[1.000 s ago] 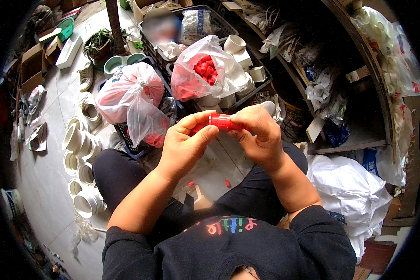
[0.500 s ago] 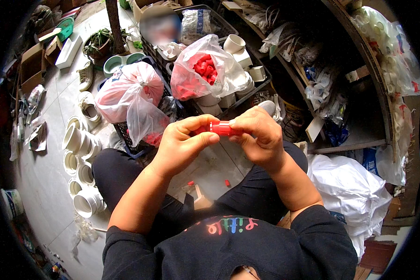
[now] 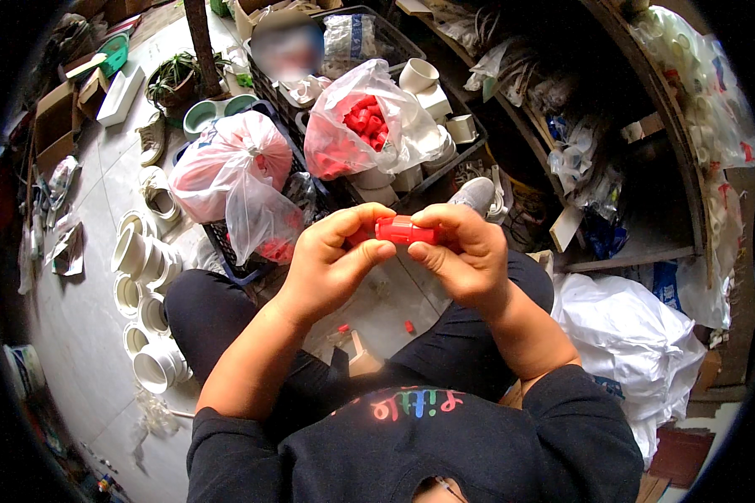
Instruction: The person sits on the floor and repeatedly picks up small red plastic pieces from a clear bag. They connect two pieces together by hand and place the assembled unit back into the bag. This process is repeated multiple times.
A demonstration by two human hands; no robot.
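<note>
A small red plastic cylinder piece (image 3: 403, 230) is held level between both hands in front of me. My left hand (image 3: 334, 261) pinches its left end with thumb and fingers. My right hand (image 3: 464, 251) grips its right end, fingers curled over it. Behind the hands, an open clear bag of red plastic pieces (image 3: 356, 126) rests in a dark crate (image 3: 428, 189). A tied pink-tinted bag of red pieces (image 3: 231, 172) lies to the left. Two tiny red bits (image 3: 408, 326) lie on the floor between my knees.
White pipe fittings (image 3: 147, 277) are stacked on the tiled floor at left. More white fittings (image 3: 424, 88) sit in the crate. A potted plant (image 3: 174, 80), cardboard boxes (image 3: 54, 117) and a wooden shelf with bagged goods (image 3: 629, 151) surround me. White sacks (image 3: 637, 335) lie at right.
Both hands have lowered slightly toward my lap with the red piece still between them; fingers shifted a little on its ends.
</note>
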